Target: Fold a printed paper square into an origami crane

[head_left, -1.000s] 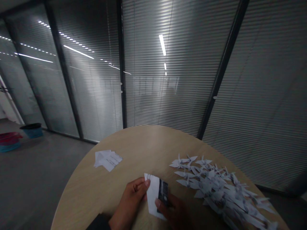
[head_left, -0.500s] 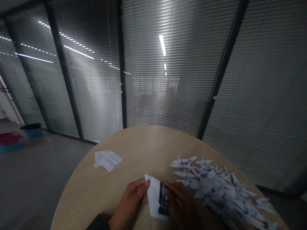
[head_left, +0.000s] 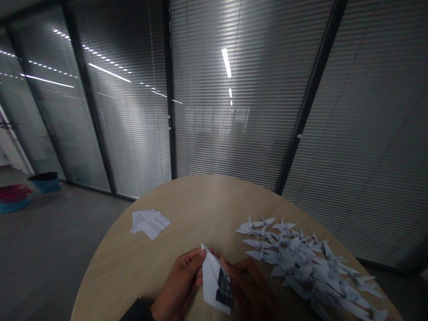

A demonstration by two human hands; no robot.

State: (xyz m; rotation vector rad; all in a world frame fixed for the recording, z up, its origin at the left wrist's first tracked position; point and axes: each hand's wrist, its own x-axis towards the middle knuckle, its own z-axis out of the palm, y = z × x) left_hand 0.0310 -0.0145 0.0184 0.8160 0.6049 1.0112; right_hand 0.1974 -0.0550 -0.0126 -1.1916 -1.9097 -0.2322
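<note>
Between my two hands is a partly folded sheet of paper (head_left: 210, 285), white with a dark printed patch on its right side and a pointed top corner. My left hand (head_left: 182, 278) pinches its upper left edge, thumb on top. On the right edge, the fingers of my right hand (head_left: 249, 281) are closed against the paper near the dark patch. That hand is in shadow, and part of the sheet is hidden behind it. To the right lies a pile of folded paper cranes (head_left: 301, 258).
A small stack of white paper sheets (head_left: 152, 223), some with print, lies at the left of the round wooden table (head_left: 207, 196). Glass partitions with blinds (head_left: 230, 147) stand behind it. Two bins, one blue and black (head_left: 46, 183), one blue and red (head_left: 14, 198), are on the floor.
The right flap of the paper has been folded further inward, making the top narrower. My right hand has shifted slightly along that edge; my left hand keeps its pinch.
</note>
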